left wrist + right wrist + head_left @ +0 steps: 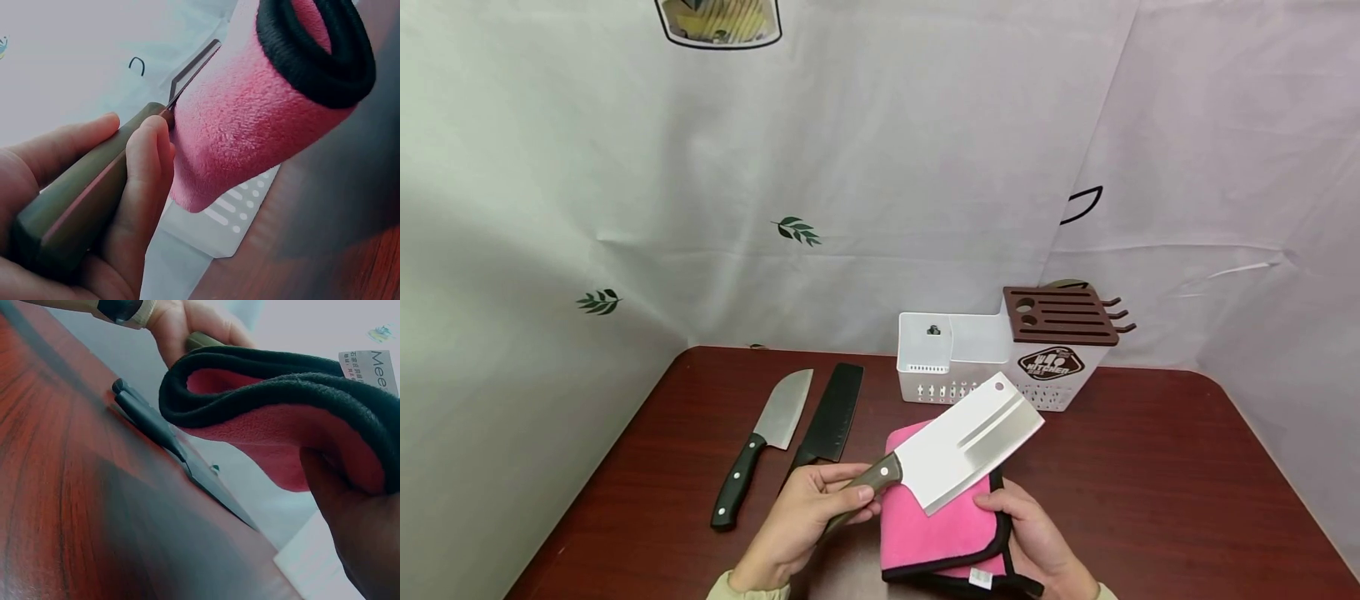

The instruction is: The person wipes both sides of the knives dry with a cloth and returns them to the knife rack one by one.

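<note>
In the head view my left hand (797, 512) grips the brown handle of a cleaver (958, 446), thumb on top. Its broad silver blade points up and right, in front of a folded pink towel (928, 537) with black edging. My right hand (1037, 533) holds that towel at its right side, thumb on the front and the other fingers behind. The left wrist view shows fingers around the cleaver handle (81, 187), right beside the towel (231, 106). Whether the blade touches the cloth I cannot tell. From the right wrist, the folded towel layers (275, 422) and a white label (369, 372) show.
Left of my hands lie a knife (782, 408) with a black handle and a black-bladed knife (835, 412), its handle partly hidden by my left hand. A white kitchen rack (925, 342) with a brown slotted top (1060, 317) stands at the back of the dark red table (1150, 500).
</note>
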{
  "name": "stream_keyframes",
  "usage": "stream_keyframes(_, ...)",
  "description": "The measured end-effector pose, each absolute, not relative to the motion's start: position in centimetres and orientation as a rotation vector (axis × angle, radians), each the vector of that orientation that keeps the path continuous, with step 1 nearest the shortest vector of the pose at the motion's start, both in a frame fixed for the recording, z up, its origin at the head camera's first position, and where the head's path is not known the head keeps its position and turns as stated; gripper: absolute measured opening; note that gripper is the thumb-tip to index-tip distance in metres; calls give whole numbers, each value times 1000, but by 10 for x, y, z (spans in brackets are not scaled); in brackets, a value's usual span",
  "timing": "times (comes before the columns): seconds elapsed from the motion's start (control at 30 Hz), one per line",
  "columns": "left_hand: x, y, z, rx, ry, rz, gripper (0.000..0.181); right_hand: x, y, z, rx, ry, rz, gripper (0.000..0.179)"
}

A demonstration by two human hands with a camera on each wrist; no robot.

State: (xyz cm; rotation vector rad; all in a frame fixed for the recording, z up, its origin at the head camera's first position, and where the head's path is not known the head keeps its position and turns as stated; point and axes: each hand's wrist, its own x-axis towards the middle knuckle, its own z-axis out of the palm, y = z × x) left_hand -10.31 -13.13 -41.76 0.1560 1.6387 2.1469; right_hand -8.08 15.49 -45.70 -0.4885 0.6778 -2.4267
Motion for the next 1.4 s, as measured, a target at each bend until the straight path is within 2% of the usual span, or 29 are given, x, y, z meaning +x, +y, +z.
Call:
stream_keyframes(0.5,-102,-128,-419,134,1600,2166,49,-81,149,-462,-490,685,-2397,44)
stream_keyframes(0.83,-102,-127,-419,125,1624,2156,47,-82,158,-454,-318,773,-2415,32)
stream_keyframes(1.23,-102,-127,-420,122,1621,2166,47,-89,175,-444,-327,558,-2474,45)
stream_keyframes(1.4,-103,-128,-420,118,1624,2155,48,-92,182,-444,-291,592,-2504,42)
